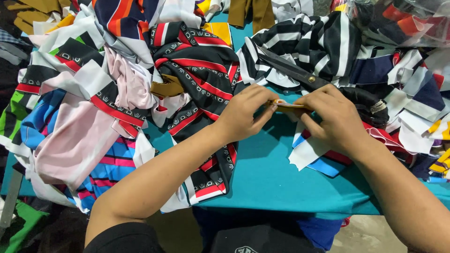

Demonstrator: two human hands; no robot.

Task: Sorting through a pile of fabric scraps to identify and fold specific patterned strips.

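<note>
My left hand (243, 115) and my right hand (333, 118) pinch a small mustard-yellow fabric strip (287, 106) between their fingertips, stretched flat just above the teal table cover (267, 173). Large black scissors (300, 74) lie right behind my hands, their blades pointing up-left over a black-and-white striped cloth (318, 44) and their dark handles (368, 104) beside my right hand. A white, red and blue scrap (311, 152) sits under my right wrist.
Piles of cloth scraps ring the table: a black, red and white patterned piece (201, 79) under my left forearm, pink fabric (77, 140) at the left, mixed striped pieces (417, 93) at the right. The table's near edge runs along the bottom.
</note>
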